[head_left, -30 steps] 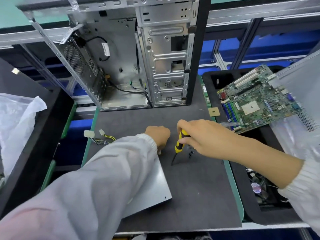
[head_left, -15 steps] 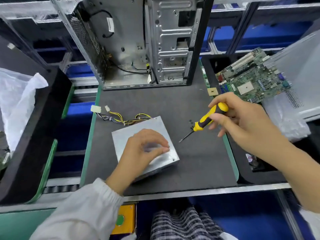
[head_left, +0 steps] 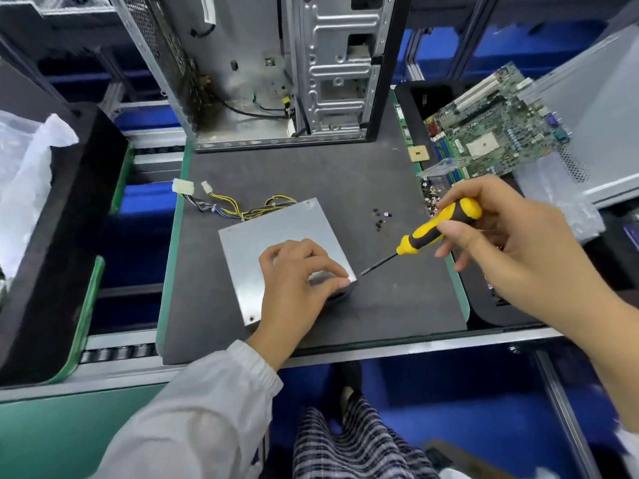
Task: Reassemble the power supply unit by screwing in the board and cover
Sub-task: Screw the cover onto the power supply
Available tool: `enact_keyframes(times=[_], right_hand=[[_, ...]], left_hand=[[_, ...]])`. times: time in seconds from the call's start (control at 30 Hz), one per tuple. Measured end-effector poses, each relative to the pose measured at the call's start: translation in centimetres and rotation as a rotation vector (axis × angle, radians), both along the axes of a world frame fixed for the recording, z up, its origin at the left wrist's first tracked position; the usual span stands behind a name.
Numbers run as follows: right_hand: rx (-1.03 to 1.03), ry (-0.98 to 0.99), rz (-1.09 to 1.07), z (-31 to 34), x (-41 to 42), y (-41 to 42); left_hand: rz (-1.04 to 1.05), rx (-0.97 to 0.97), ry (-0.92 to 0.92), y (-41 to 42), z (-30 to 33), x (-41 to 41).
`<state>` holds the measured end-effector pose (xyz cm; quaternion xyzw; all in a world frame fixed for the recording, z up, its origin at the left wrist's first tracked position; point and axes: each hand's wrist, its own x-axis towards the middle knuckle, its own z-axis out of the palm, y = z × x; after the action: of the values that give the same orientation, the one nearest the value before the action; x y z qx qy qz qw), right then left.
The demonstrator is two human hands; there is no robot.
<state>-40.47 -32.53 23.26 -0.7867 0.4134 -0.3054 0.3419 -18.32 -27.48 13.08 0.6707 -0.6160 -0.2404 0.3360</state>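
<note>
Person, head-camera view, two arms and lap visible.

Left arm: long white sleeve point(head_left: 193, 409) of thin, smooth fabric, loosely creased along the forearm. Cuff point(head_left: 257, 366) gathered with elastic, ribbed in fine pleats, ending at the wrist. Left hand point(head_left: 297, 285) bare; no glove, ring or watch visible.

Right arm: forearm point(head_left: 584, 326) bare from wrist toward the elbow. A small patch of white fabric point(head_left: 629, 444) shows at the lower right edge of the view, apparently a pushed-up sleeve. Right hand point(head_left: 501, 236) bare; no jewellery visible.

Lap: garment point(head_left: 352, 444) in a dark-and-white plaid check, seen below the table's near edge.
</note>
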Motion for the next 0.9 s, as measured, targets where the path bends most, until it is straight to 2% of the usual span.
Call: enact_keyframes(times=[0.43,0.9], right_hand=[[0.016,-0.070,0.018,0.1,0.2,0.4],[-0.050,0.047,0.087,0.4,1.1,-0.7]], left_hand=[[-0.012,0.009,0.015,-0.5,0.0,-0.3],[0.049,-0.011,-0.026,0.1,-0.2,-1.0]])
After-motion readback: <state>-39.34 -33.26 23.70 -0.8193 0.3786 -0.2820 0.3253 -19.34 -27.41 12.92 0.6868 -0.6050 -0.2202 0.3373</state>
